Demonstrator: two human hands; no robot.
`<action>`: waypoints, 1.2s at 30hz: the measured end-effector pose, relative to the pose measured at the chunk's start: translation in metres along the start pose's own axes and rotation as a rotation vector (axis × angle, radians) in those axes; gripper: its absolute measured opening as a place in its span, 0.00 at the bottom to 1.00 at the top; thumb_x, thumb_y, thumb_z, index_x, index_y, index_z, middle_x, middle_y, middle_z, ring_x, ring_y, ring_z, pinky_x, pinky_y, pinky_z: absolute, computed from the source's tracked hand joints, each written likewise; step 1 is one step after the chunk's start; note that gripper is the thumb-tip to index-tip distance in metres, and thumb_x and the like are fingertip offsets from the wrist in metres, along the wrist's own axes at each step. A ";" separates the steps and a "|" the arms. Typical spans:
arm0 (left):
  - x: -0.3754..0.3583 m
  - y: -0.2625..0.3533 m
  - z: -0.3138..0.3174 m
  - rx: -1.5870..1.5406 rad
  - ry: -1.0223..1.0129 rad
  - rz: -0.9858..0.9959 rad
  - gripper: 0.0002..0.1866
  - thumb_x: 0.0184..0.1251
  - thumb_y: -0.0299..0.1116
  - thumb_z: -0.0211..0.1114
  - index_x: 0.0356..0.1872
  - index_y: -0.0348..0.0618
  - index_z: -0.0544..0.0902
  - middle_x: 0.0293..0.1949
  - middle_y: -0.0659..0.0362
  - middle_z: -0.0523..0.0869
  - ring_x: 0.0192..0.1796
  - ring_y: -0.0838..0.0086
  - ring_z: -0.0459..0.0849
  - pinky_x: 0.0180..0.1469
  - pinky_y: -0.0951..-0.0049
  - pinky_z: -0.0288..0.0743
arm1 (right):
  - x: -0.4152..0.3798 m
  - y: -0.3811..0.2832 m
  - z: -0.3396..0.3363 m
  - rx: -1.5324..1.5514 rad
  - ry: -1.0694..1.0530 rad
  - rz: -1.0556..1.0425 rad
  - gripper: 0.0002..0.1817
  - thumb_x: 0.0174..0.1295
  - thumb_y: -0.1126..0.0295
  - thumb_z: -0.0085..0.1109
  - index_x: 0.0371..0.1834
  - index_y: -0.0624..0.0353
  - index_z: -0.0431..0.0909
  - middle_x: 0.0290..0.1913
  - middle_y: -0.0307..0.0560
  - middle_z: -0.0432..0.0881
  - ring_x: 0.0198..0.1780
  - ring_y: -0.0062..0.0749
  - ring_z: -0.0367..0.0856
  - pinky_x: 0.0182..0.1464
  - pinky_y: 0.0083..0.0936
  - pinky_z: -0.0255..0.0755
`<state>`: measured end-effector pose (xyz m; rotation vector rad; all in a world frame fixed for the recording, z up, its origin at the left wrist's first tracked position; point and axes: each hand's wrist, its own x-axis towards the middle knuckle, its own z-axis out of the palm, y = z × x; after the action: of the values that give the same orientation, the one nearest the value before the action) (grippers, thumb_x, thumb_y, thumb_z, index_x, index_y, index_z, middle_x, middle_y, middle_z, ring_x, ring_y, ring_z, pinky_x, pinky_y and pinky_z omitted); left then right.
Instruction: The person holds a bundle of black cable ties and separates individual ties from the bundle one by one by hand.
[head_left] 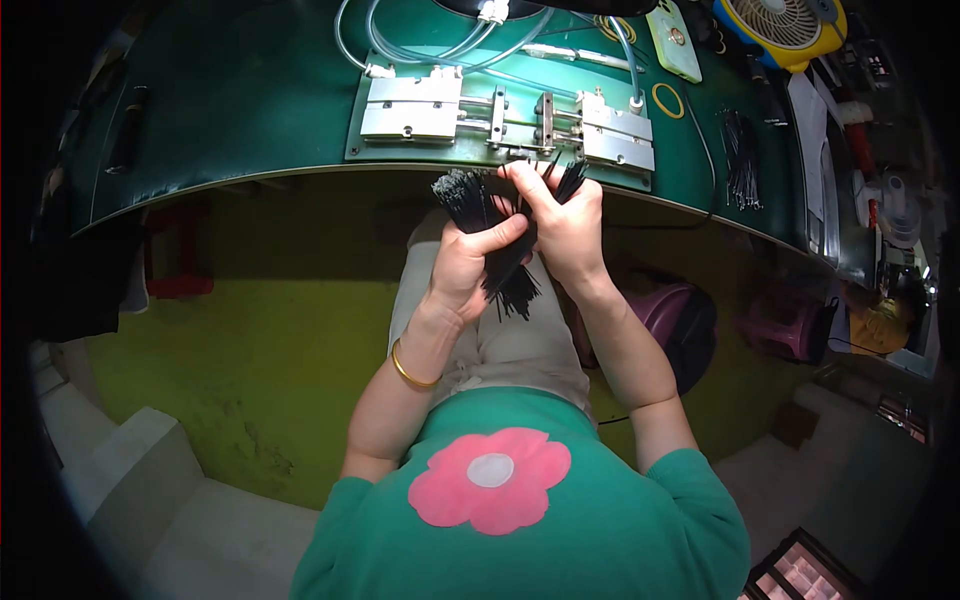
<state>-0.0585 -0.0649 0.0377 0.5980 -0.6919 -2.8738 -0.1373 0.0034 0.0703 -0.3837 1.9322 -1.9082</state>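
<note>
1. The bundle of thin black ties (500,250) is gripped by the left hand (462,268), fingers closed, just below the metal fixture (505,120).
2. Ties are pinched by the right hand (562,222); one at a time is best separated.

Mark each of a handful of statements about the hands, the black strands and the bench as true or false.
1. Both hands grip one bundle of thin black strands. True.
2. The left hand wears a glove. False: it is bare, with a gold bangle on that wrist.
3. A metal fixture sits on the green bench. True.
4. The right hand rests flat on the bench. False: it holds the bundle in front of the bench edge.
</note>
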 end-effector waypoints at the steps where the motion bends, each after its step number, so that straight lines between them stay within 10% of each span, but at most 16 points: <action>1: 0.000 0.000 0.000 0.009 0.011 0.009 0.04 0.55 0.24 0.61 0.30 0.38 0.75 0.26 0.59 0.78 0.27 0.74 0.78 0.29 0.77 0.72 | 0.000 -0.001 0.000 0.000 0.001 0.002 0.11 0.57 0.67 0.56 0.26 0.65 0.79 0.16 0.35 0.72 0.13 0.13 0.66 0.10 0.14 0.58; 36: -0.001 -0.004 0.002 -0.017 0.019 0.042 0.04 0.57 0.24 0.61 0.29 0.40 0.74 0.26 0.59 0.78 0.25 0.76 0.76 0.26 0.77 0.71 | -0.003 -0.009 -0.001 -0.046 0.010 0.089 0.10 0.58 0.69 0.53 0.28 0.65 0.79 0.15 0.34 0.71 0.13 0.12 0.65 0.13 0.13 0.58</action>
<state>-0.0583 -0.0598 0.0377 0.6003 -0.6684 -2.8289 -0.1355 0.0052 0.0796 -0.2960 1.9686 -1.8159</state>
